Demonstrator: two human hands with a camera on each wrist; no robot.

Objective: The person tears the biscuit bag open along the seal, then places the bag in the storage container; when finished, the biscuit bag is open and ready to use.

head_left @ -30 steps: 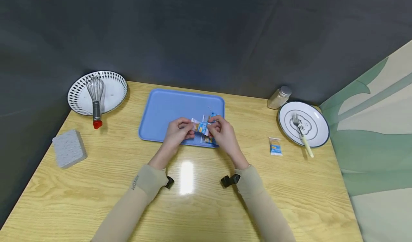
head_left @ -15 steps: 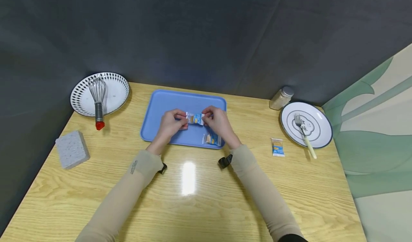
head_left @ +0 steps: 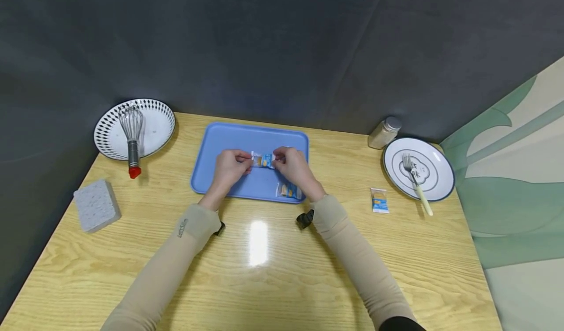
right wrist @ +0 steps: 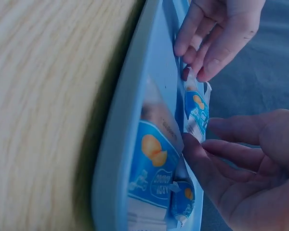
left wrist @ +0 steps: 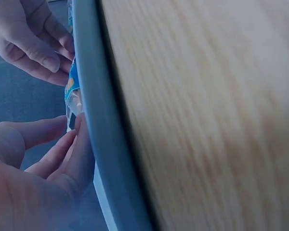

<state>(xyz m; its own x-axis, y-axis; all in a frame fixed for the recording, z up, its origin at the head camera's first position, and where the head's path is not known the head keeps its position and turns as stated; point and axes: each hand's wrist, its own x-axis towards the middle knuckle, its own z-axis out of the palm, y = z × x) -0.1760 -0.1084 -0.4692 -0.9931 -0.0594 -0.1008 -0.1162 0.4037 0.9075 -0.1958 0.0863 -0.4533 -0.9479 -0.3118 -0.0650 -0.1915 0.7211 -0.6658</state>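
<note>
A small blue-and-clear snack packet (head_left: 263, 160) is stretched level between both hands over the middle right of the blue tray (head_left: 233, 137). My left hand (head_left: 230, 168) pinches its left end between thumb and fingers; my right hand (head_left: 294, 166) pinches the other end. In the right wrist view the held packet (right wrist: 196, 108) shows orange fruit-like pictures on its wrapper. Two similar packets (right wrist: 154, 163) lie in the tray near its front right corner, just below my right hand. The fingertips cover both ends of the held packet.
At the left stand a patterned plate (head_left: 159, 130) with a whisk (head_left: 133, 142) on it and a grey sponge-like block (head_left: 97, 206). To the right are a shaker jar (head_left: 384, 132), a plate (head_left: 434, 167) with a fork (head_left: 416, 185), and another snack packet (head_left: 379, 200) on the table.
Both hands have carried the held packet left and slightly back across the tray, away from the packets in its front right corner. Over the last half second they have shifted only slightly.
</note>
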